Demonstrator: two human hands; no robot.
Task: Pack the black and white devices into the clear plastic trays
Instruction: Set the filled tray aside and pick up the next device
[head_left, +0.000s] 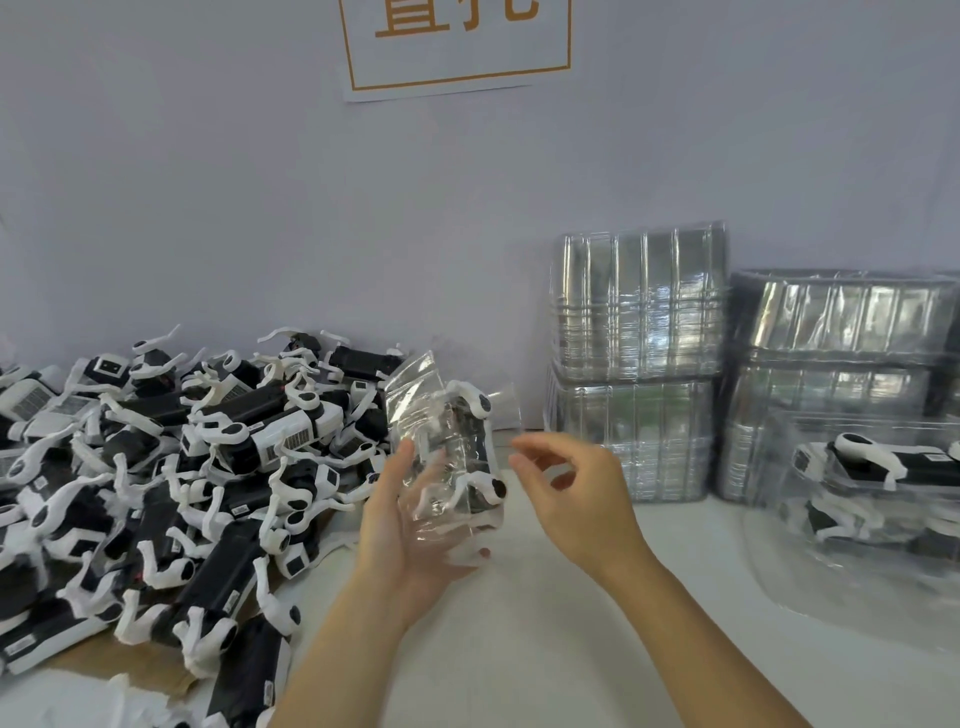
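So from the head cam: the left hand was holding a clear plastic tray up off the table, palm under it and fingers wrapped up around its left side. There was already a black and white device sitting inside that tray, its white arms poking out at top and bottom. The right hand was just beside the tray's right edge, not touching it as far as I could tell, fingers loosely curled with nothing in them.

Off to the left there was a huge messy pile of devices heaped on what looked like cardboard, reaching right up to the left wrist. At the back right stood stacks of empty trays against the wall, with a second stack next to them. In front of that one, near the right edge, sat packed trays with devices showing through the plastic. The white table ran between all this, and a paper sign with orange characters was stuck on the wall above.
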